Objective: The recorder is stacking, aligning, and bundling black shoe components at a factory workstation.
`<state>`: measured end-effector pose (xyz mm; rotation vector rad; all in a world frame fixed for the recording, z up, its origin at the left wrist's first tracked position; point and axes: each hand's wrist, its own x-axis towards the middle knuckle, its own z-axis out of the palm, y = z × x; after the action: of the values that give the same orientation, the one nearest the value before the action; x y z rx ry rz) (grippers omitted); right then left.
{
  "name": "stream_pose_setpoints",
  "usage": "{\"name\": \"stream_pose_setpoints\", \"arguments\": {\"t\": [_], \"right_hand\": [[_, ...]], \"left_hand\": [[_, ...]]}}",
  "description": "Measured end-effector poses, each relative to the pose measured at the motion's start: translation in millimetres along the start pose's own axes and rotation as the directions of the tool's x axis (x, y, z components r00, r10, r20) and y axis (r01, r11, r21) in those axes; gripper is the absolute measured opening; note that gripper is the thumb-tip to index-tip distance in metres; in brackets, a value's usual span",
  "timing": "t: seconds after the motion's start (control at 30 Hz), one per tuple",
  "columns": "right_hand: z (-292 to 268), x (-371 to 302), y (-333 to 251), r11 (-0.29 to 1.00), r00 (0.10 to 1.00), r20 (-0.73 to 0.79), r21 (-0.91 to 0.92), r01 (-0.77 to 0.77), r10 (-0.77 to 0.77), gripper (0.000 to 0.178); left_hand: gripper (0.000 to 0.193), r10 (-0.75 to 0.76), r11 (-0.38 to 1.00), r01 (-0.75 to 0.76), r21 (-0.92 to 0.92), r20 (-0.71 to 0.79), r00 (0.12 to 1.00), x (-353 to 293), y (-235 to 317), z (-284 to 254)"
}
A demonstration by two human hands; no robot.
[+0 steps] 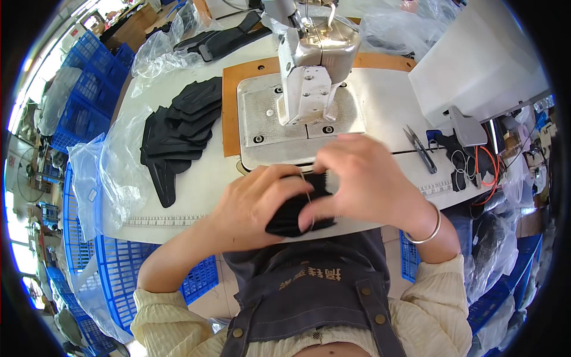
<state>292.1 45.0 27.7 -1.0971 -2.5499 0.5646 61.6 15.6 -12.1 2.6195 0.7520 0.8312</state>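
Close to the table's front edge, a small bundle of black fabric pieces (291, 215) is between my two hands. A thin pale band (310, 205) runs across it. My left hand (256, 205) is closed round the bundle's left side, its fingers lying over the top. On the other side my right hand (363, 181) curls its fingers and thumb about the bundle, the thumb by the band; it is slightly blurred. Just beyond the hands stands a sewing machine (309, 89) with a metal bed plate (267, 128).
Left of the machine lies a fanned pile of black cut pieces (184, 122), beside clear plastic bags (122, 172). To the right are thread snips (421, 150) and orange and white cords (485, 175). A blue crate (119, 279) stands below the table's left edge.
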Motion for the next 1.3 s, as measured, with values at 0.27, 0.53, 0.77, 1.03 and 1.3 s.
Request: {"name": "stream_pose_setpoints", "arguments": {"t": [0.27,0.53,0.77,1.03,1.3], "right_hand": [[63.1,-14.0,14.6,0.937,0.955,-0.157,0.207,0.282,-0.253,0.119],[58.8,-11.8,-0.5,0.976,0.984,0.010,-0.131,0.176,-0.176,0.124],[70.2,-12.5,4.1,0.981,0.981,-0.019,-0.001,0.193,-0.193,0.126],[62.0,-18.1,-0.3,0.982,0.986,-0.018,0.082,0.169,-0.168,0.129],[59.5,-9.1,-8.6,0.979,0.977,0.063,0.003,0.202,-0.202,0.132]], "left_hand": [[0.094,-0.182,0.982,0.183,-0.048,0.018,0.983,-10.1,-4.5,14.0],[0.119,-0.252,0.967,0.254,-0.036,0.052,0.966,-7.6,7.7,6.8],[0.133,-0.364,0.931,0.365,0.009,0.076,0.928,6.4,17.1,9.2],[0.134,-0.444,0.875,0.443,-0.198,0.043,0.895,-53.0,-6.6,-29.8],[0.133,-0.416,0.885,0.396,0.246,0.034,0.909,-48.4,1.0,11.4]]}}
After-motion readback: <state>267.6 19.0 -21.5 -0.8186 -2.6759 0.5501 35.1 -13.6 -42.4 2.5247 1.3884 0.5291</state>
